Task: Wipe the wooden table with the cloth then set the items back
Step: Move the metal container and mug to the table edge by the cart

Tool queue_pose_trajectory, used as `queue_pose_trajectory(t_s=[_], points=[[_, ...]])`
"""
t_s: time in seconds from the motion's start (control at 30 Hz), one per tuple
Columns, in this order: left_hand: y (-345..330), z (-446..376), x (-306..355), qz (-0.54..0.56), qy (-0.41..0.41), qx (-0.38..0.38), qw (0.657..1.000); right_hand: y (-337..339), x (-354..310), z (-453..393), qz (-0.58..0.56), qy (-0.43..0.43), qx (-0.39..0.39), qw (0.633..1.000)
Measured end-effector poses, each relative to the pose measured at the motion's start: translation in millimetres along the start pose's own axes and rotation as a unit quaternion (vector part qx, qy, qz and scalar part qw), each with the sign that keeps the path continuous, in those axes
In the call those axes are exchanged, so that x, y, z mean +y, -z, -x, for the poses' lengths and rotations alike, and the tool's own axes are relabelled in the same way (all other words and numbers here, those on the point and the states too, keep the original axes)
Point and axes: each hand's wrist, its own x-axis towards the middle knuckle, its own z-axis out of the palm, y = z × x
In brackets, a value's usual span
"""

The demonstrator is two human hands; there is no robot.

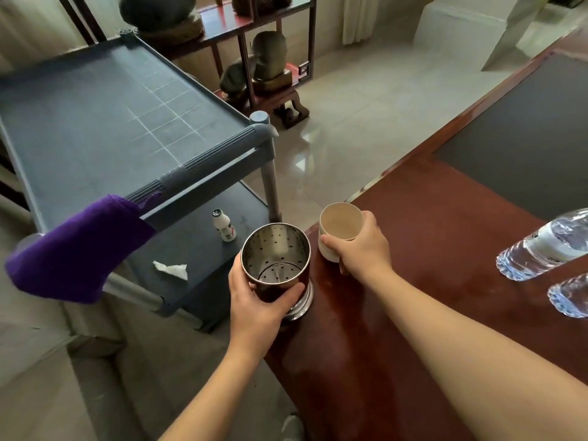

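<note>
Metal canister (pixel 276 259): shiny steel cylinder with a perforated wall and floor, mouth open upward, long axis upright, its base at the near left corner of the worktop (pixel 429 249).
Left hand (pixel 254 300): fingers curled around the canister's lower wall, holding it.
Cup (pixel 339 230): cream, round, tipped with its mouth toward the camera, at the worktop's left edge.
Right hand (pixel 362 246): fingers wrapped around the cup's side.
Cloth (pixel 79 249): purple, folded, draped over the handle of the grey cart (pixel 105 122) left of the worktop.
Water bottles (pixel 541 246): two clear plastic ones at the right, lying long axis leftward.
</note>
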Motion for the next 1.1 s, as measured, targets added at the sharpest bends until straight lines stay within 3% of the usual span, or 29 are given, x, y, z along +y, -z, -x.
queue_pose_trajectory(t_s=[0.53,0.93,1.1], points=[[8,8,-2,0.012,0.032,-0.026,0.999,4,8,3,-0.025,-0.018,-0.050,0.998],[6,35,58,-0.021,-0.072,0.136,0.988,111,16,33,-0.032,0.017,0.060,0.998],[-28,60,94,-0.011,-0.117,0.136,0.984,173,40,58,-0.046,0.012,0.124,0.991]])
